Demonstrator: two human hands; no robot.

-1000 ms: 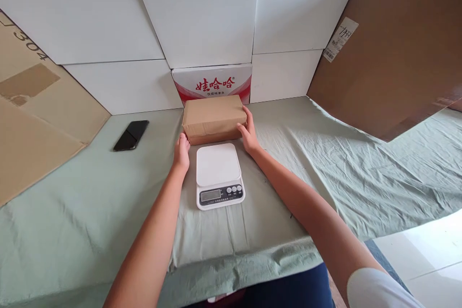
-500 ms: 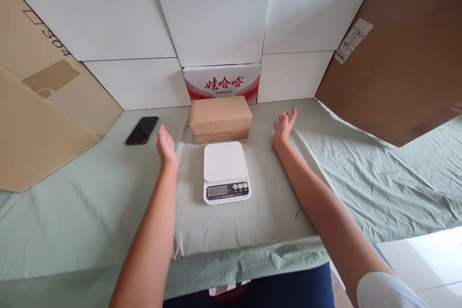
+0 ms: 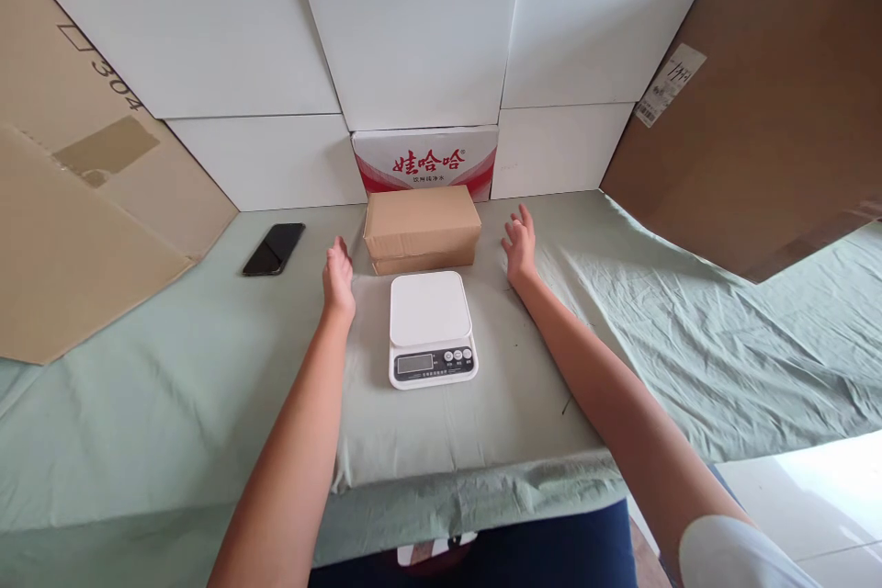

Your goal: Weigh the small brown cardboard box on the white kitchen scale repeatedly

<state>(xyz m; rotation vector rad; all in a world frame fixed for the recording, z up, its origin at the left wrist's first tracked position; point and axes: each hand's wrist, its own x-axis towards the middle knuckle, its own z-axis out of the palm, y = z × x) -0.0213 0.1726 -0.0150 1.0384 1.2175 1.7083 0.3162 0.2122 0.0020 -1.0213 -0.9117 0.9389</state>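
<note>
**Brown carton between my two empty hands**

Kraft-brown cardboard is what sits between my palms: a flat, rectangular brown carton (image 3: 422,227), matte and lightly creased, with a seam running along its front face. It is closed, so I cannot tell what is inside. It lies on the table just behind the kitchen scale (image 3: 432,327), with only a narrow gap between them, and right in front of a red-and-white printed box (image 3: 425,162).

My left hand (image 3: 338,277) is near the carton's left end, fingers loosely spread and straight, palm turned inward, holding nothing and not touching the cardboard. My right hand (image 3: 519,244) is well off the carton's right end, fingers fanned apart, also empty.

The scale is smooth white plastic with rounded corners; its square weighing plate is bare, and a grey display with small round buttons runs along the near edge. Everything rests on a pale green cloth (image 3: 172,404), soft and wrinkled, most rumpled to my right, draped over the table's front edge.

A black phone (image 3: 274,249), glossy and slim, lies face up on the cloth to the left. Behind stand white cardboard panels (image 3: 413,46), stiff and clean-edged. Large brown corrugated sheets lean in from both sides; the right sheet (image 3: 772,110) carries a white printed label.
</note>
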